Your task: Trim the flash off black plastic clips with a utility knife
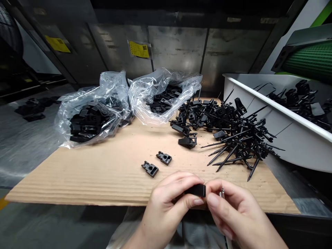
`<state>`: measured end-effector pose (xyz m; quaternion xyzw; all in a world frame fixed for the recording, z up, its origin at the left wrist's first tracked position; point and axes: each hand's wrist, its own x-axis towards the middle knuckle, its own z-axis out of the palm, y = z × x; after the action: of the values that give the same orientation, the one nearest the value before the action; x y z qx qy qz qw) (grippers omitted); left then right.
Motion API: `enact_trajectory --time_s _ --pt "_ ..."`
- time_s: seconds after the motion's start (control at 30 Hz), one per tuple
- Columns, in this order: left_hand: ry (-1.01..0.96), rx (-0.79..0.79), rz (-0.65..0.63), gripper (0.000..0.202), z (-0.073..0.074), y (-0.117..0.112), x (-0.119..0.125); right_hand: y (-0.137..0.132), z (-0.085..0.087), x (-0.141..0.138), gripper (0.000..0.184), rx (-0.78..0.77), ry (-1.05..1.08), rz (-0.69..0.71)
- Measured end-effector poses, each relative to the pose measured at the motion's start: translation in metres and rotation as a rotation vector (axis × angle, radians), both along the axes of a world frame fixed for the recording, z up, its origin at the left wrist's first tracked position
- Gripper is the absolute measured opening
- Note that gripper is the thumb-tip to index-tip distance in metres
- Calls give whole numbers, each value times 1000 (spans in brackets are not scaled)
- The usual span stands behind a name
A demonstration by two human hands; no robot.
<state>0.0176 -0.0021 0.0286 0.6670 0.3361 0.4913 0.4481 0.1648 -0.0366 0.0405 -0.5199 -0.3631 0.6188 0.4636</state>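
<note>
Head view: left hand (166, 204) pinches a black plastic part (197, 190) touching right hand (233, 214).

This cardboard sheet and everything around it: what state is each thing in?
Left hand: pinching a black plastic part.
Right hand: fingertips at that part's end, small metal piece beside them.
Clear plastic bags: open, holding black parts.
Black spiked parts: loose tangled heap on the cardboard sheet.
White tub: holding more black parts.

Left hand (166, 204) and right hand (233, 214) are bare, short-nailed, over pale grey clothing (194, 235).
</note>
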Motion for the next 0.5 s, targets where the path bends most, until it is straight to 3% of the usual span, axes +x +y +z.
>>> enact_trajectory --time_s 0.2,0.37,0.5 --pt "-29 -35 -66 31 4 0 1 2 -2 -3 44 32 160 128" --pt "-32 -111 -22 33 5 0 1 2 -11 -3 36 89 241 -13" --pt "11 -84 -3 27 2 -4 1 -2 -11 0 32 107 219 -73"
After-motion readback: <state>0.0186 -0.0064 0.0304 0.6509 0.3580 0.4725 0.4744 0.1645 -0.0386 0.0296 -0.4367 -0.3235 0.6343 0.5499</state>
